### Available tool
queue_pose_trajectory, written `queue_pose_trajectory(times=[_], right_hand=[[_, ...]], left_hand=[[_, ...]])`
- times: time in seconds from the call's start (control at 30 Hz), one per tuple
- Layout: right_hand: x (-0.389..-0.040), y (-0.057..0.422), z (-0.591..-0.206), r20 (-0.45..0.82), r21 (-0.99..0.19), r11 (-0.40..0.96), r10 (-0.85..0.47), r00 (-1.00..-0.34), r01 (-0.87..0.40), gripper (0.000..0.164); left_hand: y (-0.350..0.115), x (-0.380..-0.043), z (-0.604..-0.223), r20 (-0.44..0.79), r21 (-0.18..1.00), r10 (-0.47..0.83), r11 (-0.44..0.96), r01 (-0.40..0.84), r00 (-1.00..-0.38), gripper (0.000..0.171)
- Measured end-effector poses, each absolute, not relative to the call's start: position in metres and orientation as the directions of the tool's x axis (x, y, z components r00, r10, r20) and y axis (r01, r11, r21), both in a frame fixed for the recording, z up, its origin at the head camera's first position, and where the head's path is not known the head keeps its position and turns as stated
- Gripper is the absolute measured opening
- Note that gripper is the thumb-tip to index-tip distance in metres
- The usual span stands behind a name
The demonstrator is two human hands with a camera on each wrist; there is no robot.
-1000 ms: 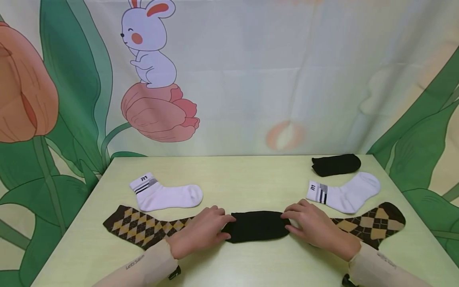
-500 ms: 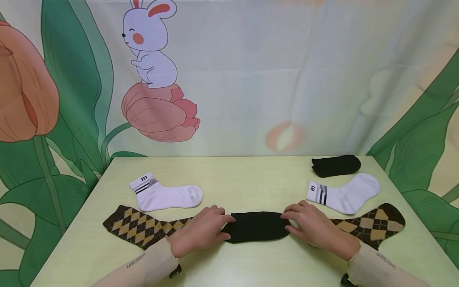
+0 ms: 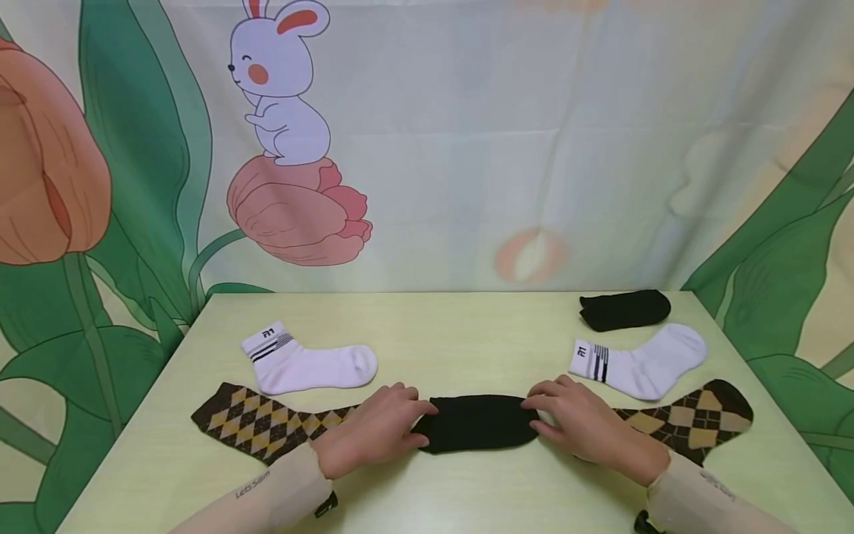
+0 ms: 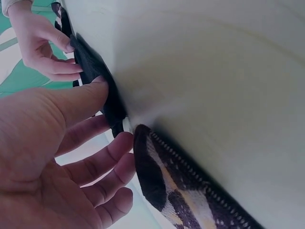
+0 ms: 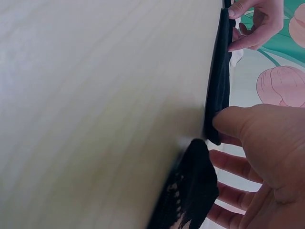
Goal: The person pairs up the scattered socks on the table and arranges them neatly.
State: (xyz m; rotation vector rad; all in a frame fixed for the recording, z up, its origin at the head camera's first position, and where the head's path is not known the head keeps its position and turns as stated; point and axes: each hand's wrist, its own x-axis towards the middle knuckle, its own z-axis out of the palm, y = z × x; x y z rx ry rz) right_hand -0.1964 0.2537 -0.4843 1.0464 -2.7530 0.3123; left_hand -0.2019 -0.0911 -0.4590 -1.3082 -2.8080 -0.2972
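A black ankle sock lies flat and stretched sideways near the front middle of the table. My left hand pinches its left end between thumb and index finger, and my right hand does the same at the right end. In the left wrist view the thumb presses on the black sock, while the other fingers touch or nearly touch a brown argyle sock. The right wrist view has the right thumb on the black sock, with a second argyle sock close below the fingers.
On the pale table, a white striped sock lies at left and another white sock at right. Behind the latter is a second black sock. Argyle socks stretch out beneath both forearms. A printed curtain hangs behind the table.
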Motion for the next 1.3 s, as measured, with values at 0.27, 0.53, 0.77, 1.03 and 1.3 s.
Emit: queue_pose_trajectory(times=[0.27,0.53,0.77,1.03,1.3], right_hand=[[-0.198,0.255,-0.483,0.233,-0.138,0.720,-0.643,-0.729,-0.680,0.023],[-0.200,0.260,-0.475,0.238,-0.127,0.702,-0.664,-0.709,-0.701,0.024],[-0.203,0.265,-0.462,0.223,-0.155,0.688,-0.674,-0.704,-0.708,0.022],[-0.208,0.277,-0.446,0.261,-0.103,0.659,-0.705,-0.659,-0.745,0.022],[-0.213,0.288,-0.428,0.260,-0.052,0.674,-0.703,-0.662,-0.737,0.022]], left_hand=[[-0.091,-0.202,-0.455,0.107,0.158,0.765,0.617,0.771,-0.635,0.031],[-0.085,-0.208,-0.448,0.112,0.187,0.778,0.594,0.782,-0.618,0.024],[-0.073,-0.216,-0.442,0.186,0.215,0.782,0.559,0.801,-0.595,0.017],[-0.057,-0.228,-0.438,0.250,0.189,0.780,0.541,0.819,-0.573,0.014],[-0.042,-0.242,-0.434,0.284,0.184,0.766,0.546,0.817,-0.576,0.015]])
